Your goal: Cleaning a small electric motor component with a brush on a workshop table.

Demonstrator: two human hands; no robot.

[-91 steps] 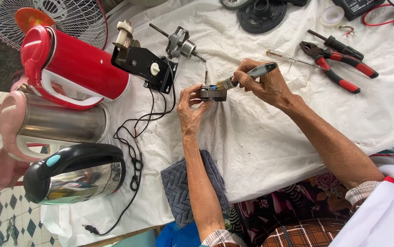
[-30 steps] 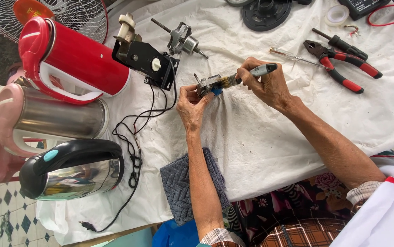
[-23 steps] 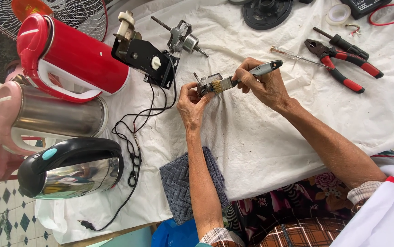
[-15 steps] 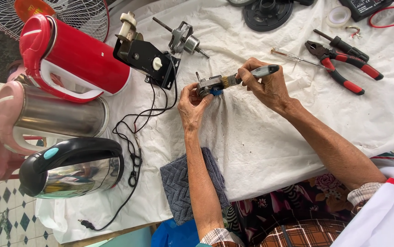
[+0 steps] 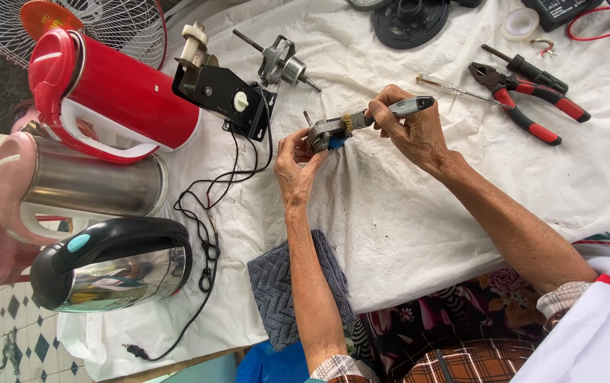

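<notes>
My left hand [image 5: 295, 167] grips a small grey metal motor part [image 5: 321, 132] with a short shaft, held just above the white cloth [image 5: 404, 213]. A bit of blue shows under the part. My right hand [image 5: 410, 129] holds a small paintbrush [image 5: 383, 113] by its grey handle. The bristles touch the right side of the motor part.
A red kettle [image 5: 106, 96], a pink-and-steel kettle [image 5: 71, 186] and a black-and-steel kettle [image 5: 110, 264] lie at the left. A black switch box [image 5: 221, 96] with black cord, a fan motor [image 5: 280, 65], red-handled pliers [image 5: 528, 106], a screwdriver [image 5: 454, 89], a black disc [image 5: 407, 21] and a grey towel [image 5: 280, 287] surround my hands.
Over three seconds my left hand turned the motor part, tilting its shaft from upright toward the upper left. The brush kept stroking back and forth across the part.
</notes>
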